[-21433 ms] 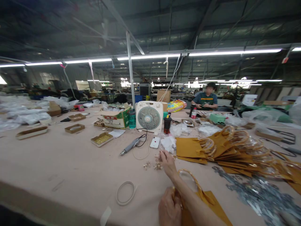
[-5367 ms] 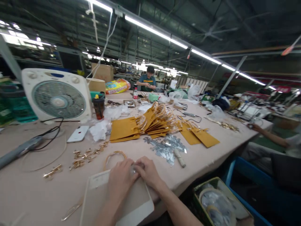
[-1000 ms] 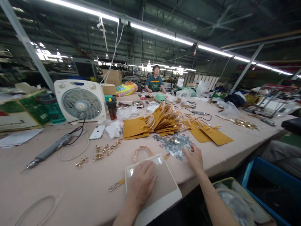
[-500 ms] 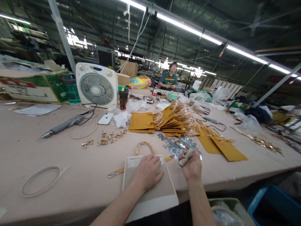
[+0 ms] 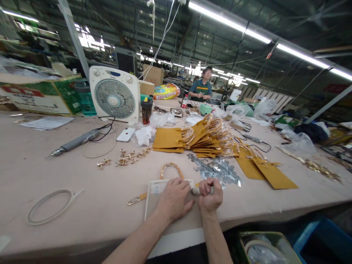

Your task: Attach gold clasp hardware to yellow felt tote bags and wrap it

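A pale beige bag panel (image 5: pixel 154 198) lies at the table's front edge, its clear-wrapped tan handle (image 5: pixel 171 165) pointing away from me. My left hand (image 5: pixel 176 196) rests flat on the panel, fingers stretched out. Closed around a short, thick tool wrapped in beige (image 5: pixel 197 191), my right hand (image 5: pixel 210 194) is at the panel's upper right corner, the tool's end close to my left fingertips. What that end touches is hidden. From the panel's left side sticks a mustard strap with a gold metal piece (image 5: pixel 134 201). Thin silver metal plates (image 5: pixel 217 169) lie in a heap just beyond my right hand.
Mustard bag pieces (image 5: pixel 167 139) are stacked behind, with more (image 5: pixel 275 172) at right. Left are gold fittings (image 5: pixel 126 158), a corded power screwdriver (image 5: pixel 74 143), a phone (image 5: pixel 125 134) and a box fan (image 5: pixel 114 97). A person (image 5: pixel 201 88) is across the table.
My right hand has moved left and down from beside the metal plates to the panel's corner, turning over with the wrapped tool in it. My left hand stays on the panel.
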### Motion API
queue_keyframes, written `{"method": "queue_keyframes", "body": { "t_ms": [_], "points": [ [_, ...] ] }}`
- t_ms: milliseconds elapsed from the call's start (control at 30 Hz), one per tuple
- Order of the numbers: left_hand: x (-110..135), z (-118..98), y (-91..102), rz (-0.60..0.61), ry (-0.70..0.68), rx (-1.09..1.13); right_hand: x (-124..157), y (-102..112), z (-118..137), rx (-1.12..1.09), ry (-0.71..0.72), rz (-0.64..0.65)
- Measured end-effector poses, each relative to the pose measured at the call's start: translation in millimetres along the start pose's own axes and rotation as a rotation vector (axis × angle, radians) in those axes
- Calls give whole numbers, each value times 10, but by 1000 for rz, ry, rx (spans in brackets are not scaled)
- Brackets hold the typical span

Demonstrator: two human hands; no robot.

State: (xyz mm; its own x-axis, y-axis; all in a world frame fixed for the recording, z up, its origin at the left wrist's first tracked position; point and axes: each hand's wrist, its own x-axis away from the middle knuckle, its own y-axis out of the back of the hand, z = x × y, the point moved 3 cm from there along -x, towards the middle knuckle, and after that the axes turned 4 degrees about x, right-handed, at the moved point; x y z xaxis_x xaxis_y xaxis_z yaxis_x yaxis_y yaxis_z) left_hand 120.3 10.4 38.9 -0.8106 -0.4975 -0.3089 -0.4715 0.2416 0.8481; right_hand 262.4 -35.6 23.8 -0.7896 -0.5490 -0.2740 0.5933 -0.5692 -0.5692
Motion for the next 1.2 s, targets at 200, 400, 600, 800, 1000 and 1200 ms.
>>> {"method": "queue_keyframes", "body": {
  "t_ms": [200, 400, 600, 800, 1000, 1200],
  "points": [
    [1, 25, -14, -7, 4, 26, 73, -35, -70, 136, 127, 37],
    [9, 51, -15, -7, 14, 40, -9, -113, -160, 196, 111, 76],
    [-19, 85, -55, 21, 86, 8, -195, -264, -259, 331, 1, 170],
    [-70, 93, -122, -24, 193, -66, -210, -275, -270, 399, -24, 168],
    [-68, 63, -147, 1, 212, -107, -395, -207, -181, 183, -189, 40],
    [-65, 53, -115, -15, 198, -131, -629, -398, -375, 256, -340, 164]
  ]
}}
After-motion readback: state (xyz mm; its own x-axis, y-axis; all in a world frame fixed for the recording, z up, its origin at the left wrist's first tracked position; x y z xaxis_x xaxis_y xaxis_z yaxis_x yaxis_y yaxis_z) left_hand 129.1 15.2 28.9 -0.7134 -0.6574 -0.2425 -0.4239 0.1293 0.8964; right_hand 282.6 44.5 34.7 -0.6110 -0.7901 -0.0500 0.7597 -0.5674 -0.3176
